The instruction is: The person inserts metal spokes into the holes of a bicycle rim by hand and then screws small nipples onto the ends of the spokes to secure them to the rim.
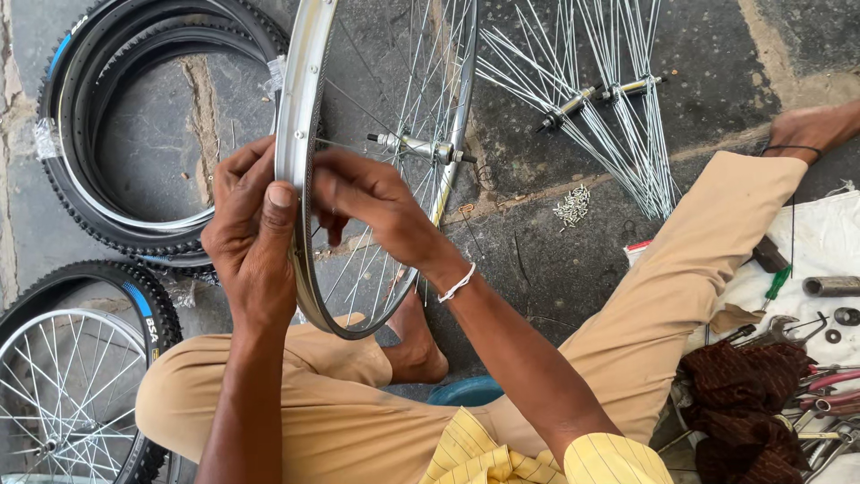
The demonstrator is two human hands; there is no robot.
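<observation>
Left hand (251, 233): gripping the rim (296, 116) from its outer side, thumb lying flat along the metal edge, fingers closed round it.
Right hand (372, 202): reaching in from the inner side of the rim, fingers pinched together on a spoke end at the rim; what sits between the fingertips is too small to tell.
Rim: standing nearly on edge between the person's knees, its lower arc resting near a bare foot (417, 345), its upper arc running out of view at 12 o'clock.
Hub (417, 146): sitting at the wheel's centre, at 1 o'clock from the right hand, spokes fanning out from it to the rim.
Tyres (134, 125): lying stacked on the floor (537, 242) at 10 o'clock from the hands, black and knobbly.
Built wheel (67, 376): lying flat at 8 o'clock, tyre fitted, partly cut off by the picture edge.
Loose hubs with spokes (600, 94): lying at 2 o'clock, spokes splaying out over the floor.
Nipples (571, 206): lying in a small pile just below those spokes.
Cloth (824, 242): spreading at 3 o'clock beyond the right knee, carrying wrenches and other tools (806, 376).
Wrist: the right one is wearing a white band (458, 284).
</observation>
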